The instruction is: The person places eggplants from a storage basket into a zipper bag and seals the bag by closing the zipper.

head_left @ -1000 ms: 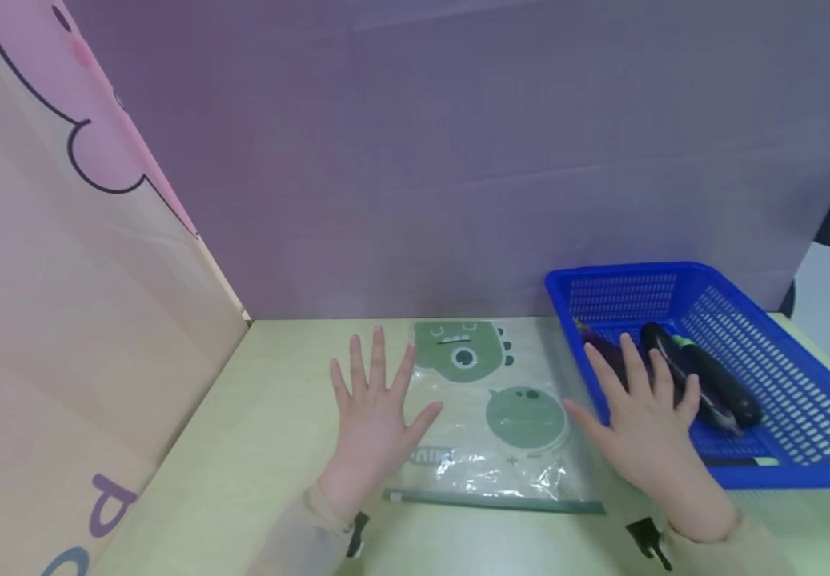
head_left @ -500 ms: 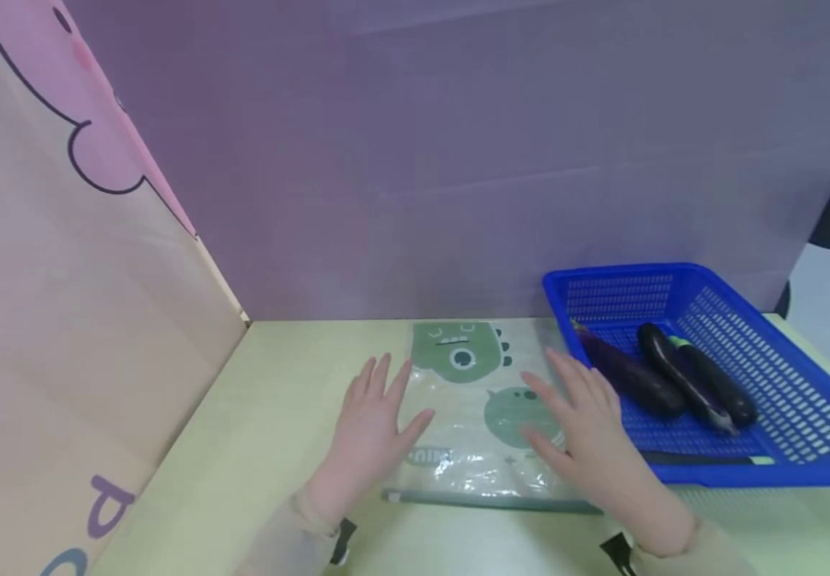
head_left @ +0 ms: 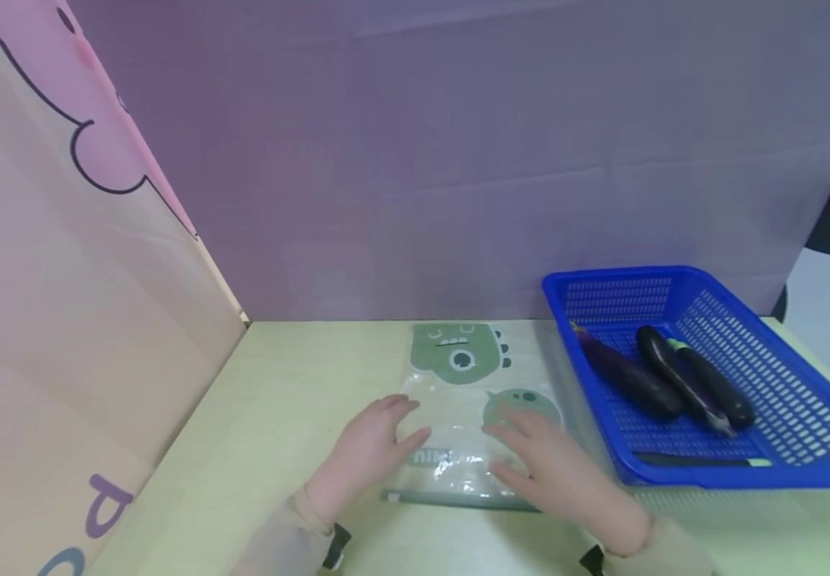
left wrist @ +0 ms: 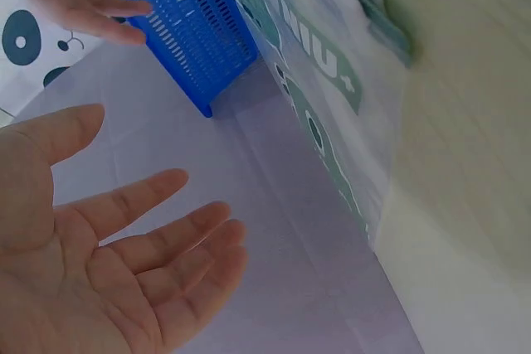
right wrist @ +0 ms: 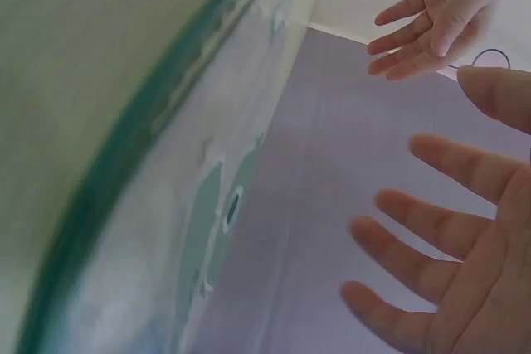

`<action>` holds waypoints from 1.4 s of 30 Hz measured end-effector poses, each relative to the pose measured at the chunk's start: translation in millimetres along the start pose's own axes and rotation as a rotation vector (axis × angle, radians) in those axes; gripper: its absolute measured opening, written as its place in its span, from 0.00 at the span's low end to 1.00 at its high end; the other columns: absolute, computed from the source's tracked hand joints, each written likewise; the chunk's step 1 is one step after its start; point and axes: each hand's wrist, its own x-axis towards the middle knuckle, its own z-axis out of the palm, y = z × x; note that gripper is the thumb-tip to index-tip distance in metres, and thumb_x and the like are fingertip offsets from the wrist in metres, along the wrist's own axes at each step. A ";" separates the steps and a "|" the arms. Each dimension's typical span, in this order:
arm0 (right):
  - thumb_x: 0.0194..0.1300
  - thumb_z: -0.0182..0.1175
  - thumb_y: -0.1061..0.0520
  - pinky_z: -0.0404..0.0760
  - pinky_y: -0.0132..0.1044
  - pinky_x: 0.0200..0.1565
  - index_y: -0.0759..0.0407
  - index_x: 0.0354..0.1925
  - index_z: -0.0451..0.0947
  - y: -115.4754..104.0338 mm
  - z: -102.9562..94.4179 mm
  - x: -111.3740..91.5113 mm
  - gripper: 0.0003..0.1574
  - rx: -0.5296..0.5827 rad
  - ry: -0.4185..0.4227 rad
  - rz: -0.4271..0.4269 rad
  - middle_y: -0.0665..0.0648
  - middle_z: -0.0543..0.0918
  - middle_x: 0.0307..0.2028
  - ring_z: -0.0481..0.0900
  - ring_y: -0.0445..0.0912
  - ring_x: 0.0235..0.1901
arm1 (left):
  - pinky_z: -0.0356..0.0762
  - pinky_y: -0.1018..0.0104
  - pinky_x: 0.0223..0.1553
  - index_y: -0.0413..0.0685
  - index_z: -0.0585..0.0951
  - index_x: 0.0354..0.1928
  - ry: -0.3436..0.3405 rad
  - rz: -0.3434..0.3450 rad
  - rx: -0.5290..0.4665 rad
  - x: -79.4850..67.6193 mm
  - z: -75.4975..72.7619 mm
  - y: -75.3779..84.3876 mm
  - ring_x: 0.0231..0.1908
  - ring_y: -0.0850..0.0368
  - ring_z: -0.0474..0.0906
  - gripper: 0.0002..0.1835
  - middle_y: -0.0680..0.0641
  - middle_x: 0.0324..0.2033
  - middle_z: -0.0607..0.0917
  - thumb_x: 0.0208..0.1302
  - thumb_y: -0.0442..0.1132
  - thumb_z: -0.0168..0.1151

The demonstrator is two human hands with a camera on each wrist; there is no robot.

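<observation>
A clear zip bag (head_left: 451,416) with green cartoon prints lies flat on the table, its green slider strip (head_left: 458,502) along the near edge. My left hand (head_left: 367,444) hovers at the bag's left side, fingers loosely bent and holding nothing. Over the bag's right part is my right hand (head_left: 555,464), also holding nothing, its fingers spread and pointing left. Both palms face inward, as the left wrist view shows of the left hand (left wrist: 124,263) and the right wrist view of the right hand (right wrist: 465,246).
A blue plastic basket (head_left: 811,392) stands right of the bag. Inside lie several dark eggplants (head_left: 631,376) and a long dark strip with a pale green end (head_left: 703,460). A purple-grey panel (head_left: 400,160) closes the back; a printed panel (head_left: 62,320) stands at left.
Both hands have come down and nearer the body, their spread fingers relaxing. The right hand has moved left, from over the basket to over the bag. The bag and basket stay put.
</observation>
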 end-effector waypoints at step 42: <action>0.32 0.77 0.55 0.77 0.52 0.45 0.55 0.37 0.78 1.5 19.3 4.8 0.29 0.136 -0.470 0.235 0.54 0.79 0.40 0.77 0.52 0.40 | 0.76 0.66 0.39 0.44 0.80 0.49 -0.278 0.039 0.185 -11.4 23.9 -5.2 0.34 0.60 0.75 0.32 0.51 0.36 0.82 0.37 0.48 0.77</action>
